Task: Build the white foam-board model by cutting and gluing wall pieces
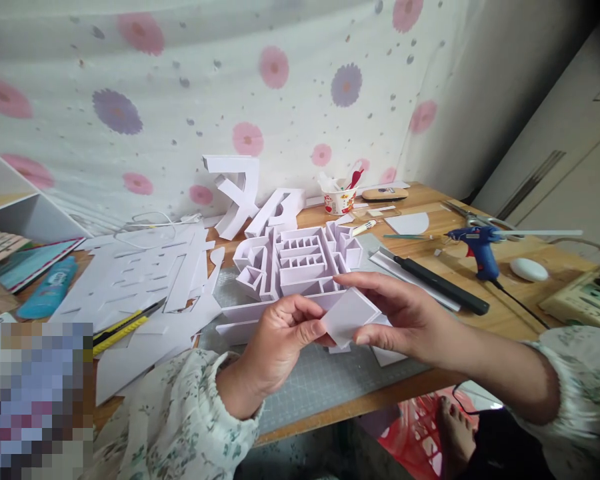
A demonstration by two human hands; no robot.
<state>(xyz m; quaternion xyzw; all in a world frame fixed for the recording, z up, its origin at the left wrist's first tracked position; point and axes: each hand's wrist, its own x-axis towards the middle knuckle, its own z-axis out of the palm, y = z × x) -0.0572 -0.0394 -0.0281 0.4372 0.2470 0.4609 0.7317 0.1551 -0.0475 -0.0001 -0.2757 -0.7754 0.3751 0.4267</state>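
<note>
A small white foam board piece (349, 317) is held between my two hands above the grey cutting mat (300, 393). My left hand (287, 340) pinches its left corner between thumb and fingers. On the other side, my right hand (405, 313) grips its right edges, thumb below and fingers above. Just behind my hands stands a white structure (305, 260) of upright strips forming compartments. Long white strips (237, 331) lie at its near left side. Part of the structure is hidden by my hands.
Cut white sheets (125, 280) and a yellow cutter (120, 331) lie at the left. Rightward are a black tool (440, 283), a blue glue gun (483, 247) with its cord, and a white oval object (529, 269). A paper cup (339, 200) and white 3D shapes (237, 190) stand behind.
</note>
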